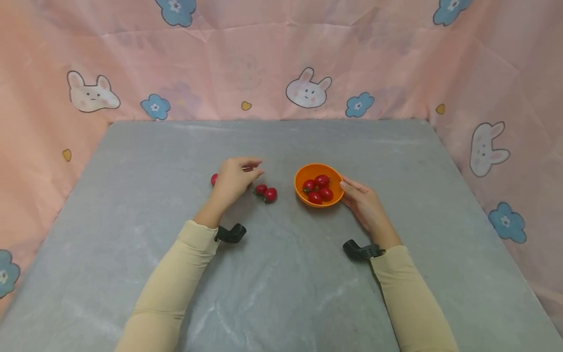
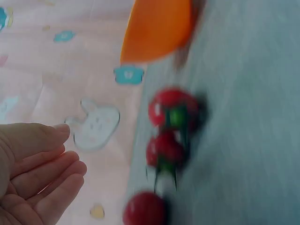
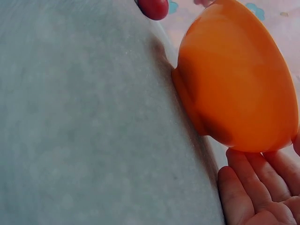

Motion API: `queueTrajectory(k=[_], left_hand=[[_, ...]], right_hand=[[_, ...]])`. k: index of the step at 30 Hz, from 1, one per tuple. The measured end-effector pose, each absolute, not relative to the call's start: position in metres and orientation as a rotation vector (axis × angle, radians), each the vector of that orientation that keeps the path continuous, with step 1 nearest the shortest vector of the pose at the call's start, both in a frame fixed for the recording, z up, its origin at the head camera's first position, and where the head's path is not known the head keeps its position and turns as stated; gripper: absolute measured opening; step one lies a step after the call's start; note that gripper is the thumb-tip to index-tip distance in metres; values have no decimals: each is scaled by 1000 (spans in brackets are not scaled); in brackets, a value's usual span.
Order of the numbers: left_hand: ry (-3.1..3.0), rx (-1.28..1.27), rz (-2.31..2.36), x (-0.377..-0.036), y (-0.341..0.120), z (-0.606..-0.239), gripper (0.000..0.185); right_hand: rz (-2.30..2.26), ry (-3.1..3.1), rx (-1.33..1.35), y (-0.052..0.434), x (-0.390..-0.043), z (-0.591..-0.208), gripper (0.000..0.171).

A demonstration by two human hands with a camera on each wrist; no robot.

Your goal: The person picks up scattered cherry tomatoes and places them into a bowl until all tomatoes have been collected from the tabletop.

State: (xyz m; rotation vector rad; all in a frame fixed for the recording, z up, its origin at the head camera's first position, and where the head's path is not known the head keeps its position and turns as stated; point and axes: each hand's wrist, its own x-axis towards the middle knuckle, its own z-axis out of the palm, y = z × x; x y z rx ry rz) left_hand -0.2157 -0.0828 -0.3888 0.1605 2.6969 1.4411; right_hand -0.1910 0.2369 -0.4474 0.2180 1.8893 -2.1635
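My left hand (image 1: 241, 175) hovers over the grey table (image 1: 281, 288) with its fingers loosely curled, holding nothing; the left wrist view shows its empty palm (image 2: 35, 173). Two strawberries (image 1: 266, 192) lie just right of it, blurred in the left wrist view (image 2: 172, 110). A third strawberry (image 1: 214, 179) peeks out from behind the hand's left side. My right hand (image 1: 358, 193) rests with straight fingers (image 3: 248, 187) against the right side of an orange bowl (image 1: 308, 169) (image 3: 239, 79). Several strawberries (image 1: 317, 189) lie in the bowl.
A pink cloth with rabbits and blue flowers (image 1: 306, 88) walls the table at the back and on both sides. Black wrist mounts (image 1: 230, 233) (image 1: 358, 250) sit on both cream sleeves.
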Motion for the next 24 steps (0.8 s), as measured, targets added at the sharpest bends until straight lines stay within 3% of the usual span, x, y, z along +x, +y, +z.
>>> queueTrajectory(k=[14,24], left_hand=[[2813,-114,1436,-209,-147,-405,38],[2835,-234,1472,-199,-163,-413,40]], right_hand=[[-2194,1860,213,235,-192,-444,64],[-2201,1852,207,235,-190,-444,62]])
